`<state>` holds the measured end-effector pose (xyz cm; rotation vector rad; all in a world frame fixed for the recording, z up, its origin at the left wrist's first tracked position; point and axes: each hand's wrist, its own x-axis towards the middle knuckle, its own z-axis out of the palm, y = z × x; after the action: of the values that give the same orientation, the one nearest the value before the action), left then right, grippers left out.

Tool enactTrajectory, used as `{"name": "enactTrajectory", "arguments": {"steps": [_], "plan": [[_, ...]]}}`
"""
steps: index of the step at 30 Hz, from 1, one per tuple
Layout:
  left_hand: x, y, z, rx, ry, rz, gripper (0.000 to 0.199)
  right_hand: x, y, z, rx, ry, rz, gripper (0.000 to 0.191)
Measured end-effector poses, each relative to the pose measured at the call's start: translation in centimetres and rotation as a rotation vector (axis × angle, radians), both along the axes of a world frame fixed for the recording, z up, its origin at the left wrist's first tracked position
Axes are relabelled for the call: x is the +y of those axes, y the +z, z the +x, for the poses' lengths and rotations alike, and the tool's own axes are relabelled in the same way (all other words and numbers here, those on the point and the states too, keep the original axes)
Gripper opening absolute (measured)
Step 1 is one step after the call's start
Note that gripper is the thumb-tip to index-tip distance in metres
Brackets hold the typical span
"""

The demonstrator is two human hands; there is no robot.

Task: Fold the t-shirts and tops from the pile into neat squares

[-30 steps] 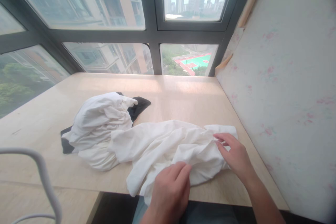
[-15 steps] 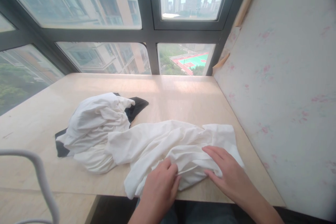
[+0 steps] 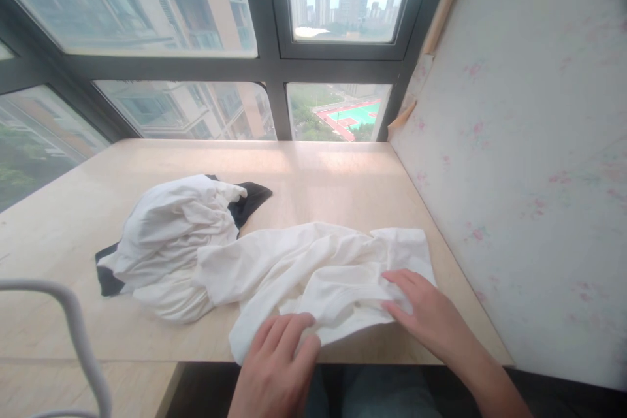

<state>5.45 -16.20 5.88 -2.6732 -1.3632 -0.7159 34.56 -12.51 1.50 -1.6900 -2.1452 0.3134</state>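
A white cloth garment [image 3: 337, 261] lies spread and wrinkled across the wooden surface in front of me. My left hand [image 3: 277, 359] is at its near left edge, fingers bent over the fabric and the thumb close by, pinching the edge. Toward the right end, my right hand [image 3: 426, 317] rests on the cloth with thumb and fingers apart. Folds run between the two hands. Left of the garment, and touching it, sits a bunched heap of white cloth [image 3: 171, 228] with black fabric [image 3: 252, 201] sticking out from beneath.
The pale wooden surface [image 3: 333, 183] ends at a front edge just below my hands. Dark-framed windows [image 3: 272, 65] stand behind it. A flowered wall [image 3: 514, 176] borders the right side. A curved white tube [image 3: 81, 333] rises at the lower left.
My left hand has moved left and toward me, its thumb now farther from the fingers. The near part of the garment lies flatter. My right hand stays on the right end.
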Motion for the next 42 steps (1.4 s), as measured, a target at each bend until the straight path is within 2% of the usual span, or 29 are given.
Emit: {"name": "enactTrajectory", "arguments": {"steps": [3,6,8,11,14,17,19,22,25,28,29,31,33,34,36,40,42], "plan": [[-0.4,-0.4,0.1,0.005,-0.043,0.002,0.020,-0.2,-1.2,-0.6,-0.100,0.024,-0.030,0.042],[-0.8,-1.4,0.4,0.034,-0.109,-0.037,0.021,-0.2,-2.0,-0.4,-0.130,-0.066,-0.024,0.046],[-1.2,-2.1,0.5,0.064,-0.120,-0.072,0.021,-0.1,-1.7,0.2,-0.088,-0.102,-0.030,0.044],[-1.7,-3.2,0.6,0.113,-0.132,-0.143,0.023,0.0,-0.3,1.2,-0.016,-0.162,-0.012,0.036],[-2.1,-4.6,1.7,0.095,-0.209,-0.228,0.016,0.3,0.8,2.4,0.028,-0.378,0.051,0.032],[-2.1,-6.1,4.0,-0.002,-0.277,-0.306,0.013,0.5,0.5,3.4,0.124,-0.584,0.051,0.040],[-1.9,-6.9,5.9,-0.087,-0.295,-0.358,0.010,0.5,-0.3,3.4,0.296,-0.571,-0.019,0.052],[-1.5,-7.5,8.2,-0.259,-0.303,-0.490,0.007,0.1,-1.7,2.1,0.563,-0.388,-0.152,0.060],[-0.7,-7.0,9.5,-0.409,-0.224,-0.561,0.007,-0.4,-2.8,-0.1,0.593,-0.263,-0.196,0.063],[0.8,-5.4,9.9,-0.452,-0.083,-0.456,0.002,-0.7,-3.6,-1.5,0.519,-0.224,-0.145,0.064],[1.5,-4.7,10.0,-0.427,-0.056,-0.404,0.006,-0.7,-3.8,-1.8,0.499,-0.221,-0.112,0.061],[3.0,-3.5,10.3,-0.321,-0.045,-0.305,0.030,-0.6,-4.2,-2.0,0.475,-0.223,-0.028,0.052],[4.5,-2.7,10.9,-0.192,-0.072,-0.225,0.050,-0.6,-4.4,-2.1,0.462,-0.237,0.054,0.046],[5.2,-2.5,11.2,-0.137,-0.091,-0.192,0.054,-0.6,-4.5,-2.1,0.454,-0.247,0.088,0.045],[6.5,-2.3,12.2,-0.056,-0.139,-0.137,0.050,-0.6,-4.5,-2.2,0.428,-0.265,0.133,0.042],[8.7,-2.2,14.6,0.131,-0.332,-0.134,0.017,-0.9,-4.5,-1.5,0.332,-0.277,0.135,0.029],[9.6,-1.9,15.8,0.204,-0.411,-0.157,0.007,-1.1,-4.7,-0.7,0.285,-0.298,0.132,0.029]]}}
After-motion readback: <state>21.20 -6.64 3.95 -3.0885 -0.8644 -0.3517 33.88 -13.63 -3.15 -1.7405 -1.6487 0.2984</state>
